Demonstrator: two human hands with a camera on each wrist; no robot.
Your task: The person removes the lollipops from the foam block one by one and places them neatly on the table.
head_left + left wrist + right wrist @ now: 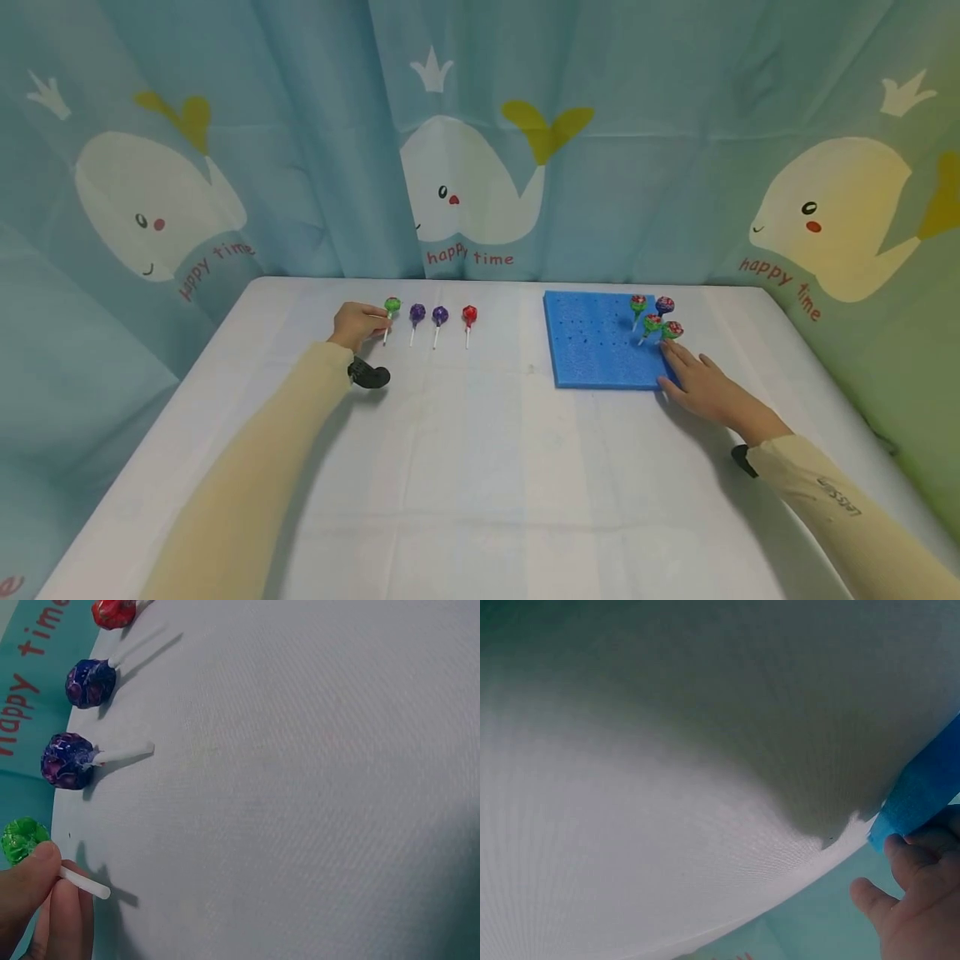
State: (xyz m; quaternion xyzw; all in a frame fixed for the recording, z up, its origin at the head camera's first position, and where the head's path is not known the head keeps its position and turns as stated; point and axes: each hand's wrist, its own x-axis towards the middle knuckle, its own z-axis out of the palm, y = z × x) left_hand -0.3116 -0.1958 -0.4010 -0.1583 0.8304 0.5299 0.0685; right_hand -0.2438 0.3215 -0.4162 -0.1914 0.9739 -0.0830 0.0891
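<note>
Far left: left hand (356, 325) grasping the green lollipop (392, 305), stick pinched between thumb and fingers just below the head. Thumb covers the lower part of the head and the upper stick in the left wrist view; the other fingers are partly cut off by the frame. Wrapper glossy, crinkled, bright green; stick plain white, free end pointing out past the fingers. Position: at the left end of the loose row near the far edge of the bench (465, 467), stick apart from its shadow.

Next, two purple lollipops (440, 315) lying side by side, dark wrappers, white sticks toward the near side; then a red lollipop (469, 314), its head cut by the top of the left wrist view.

Further right: blue board (592, 367), dotted with small dark holes, its right edge partly hidden. Four lollipops stand toward its far right: three green with red patches and a dark purple one (664, 306), whose stick is hard to make out.

Far right: right hand (701, 387) released, fingers extended at the board's right edge; contact with the nearest lollipop cannot be told
</note>
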